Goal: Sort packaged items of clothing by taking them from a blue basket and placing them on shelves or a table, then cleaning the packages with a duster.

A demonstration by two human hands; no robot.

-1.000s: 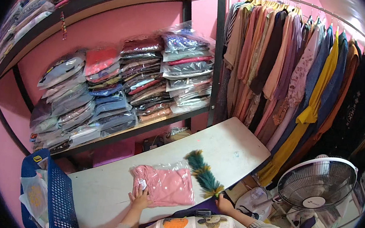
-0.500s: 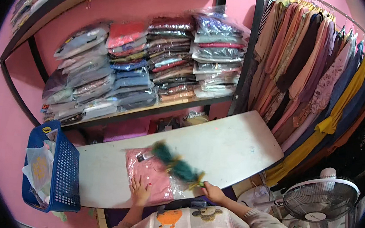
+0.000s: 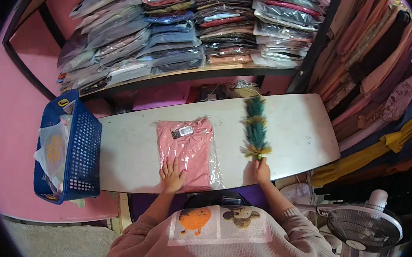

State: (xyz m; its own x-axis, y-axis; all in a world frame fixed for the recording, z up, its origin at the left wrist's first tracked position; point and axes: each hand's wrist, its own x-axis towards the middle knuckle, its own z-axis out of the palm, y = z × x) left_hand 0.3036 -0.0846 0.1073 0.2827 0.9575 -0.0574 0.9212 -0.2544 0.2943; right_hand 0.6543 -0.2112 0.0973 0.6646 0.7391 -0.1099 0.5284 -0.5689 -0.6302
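Okay, left hand (image 3: 172, 177) fingers lie spread flat on the clear plastic bag (image 3: 217, 172), gripping nothing, just pressing its lower left part. Right hand (image 3: 261, 171) fingers are wrapped round the handle of the fluffy green-and-yellow duster (image 3: 256, 128).

Landmark: the folded pink button-front shirt (image 3: 194, 159), inside that bag on the white counter (image 3: 297, 126), tag (image 3: 182, 132) near its collar. Duster sits right of the shirt, apart from it, head pointing away from the person.

Main risk: slick film under a flat palm, so a sideways push could skid the shirt, maybe over the counter's near edge, which is just beside its lower end. Pressing too hard might crease it. Loose film at the shirt's right side could snag the duster's fringe on a low leftward sweep.

Left of the shirt, blue perforated basket (image 3: 85, 152): a knock could spill the white bag (image 3: 52, 145) drooping over its rim. Beyond the shirt, bagged garment stacks (image 3: 173, 52) look slippery; a bump might slide them. Right of the shirt, nearer the person, fan (image 3: 365, 225): can't tell if it's running; airflow could lift loose film.
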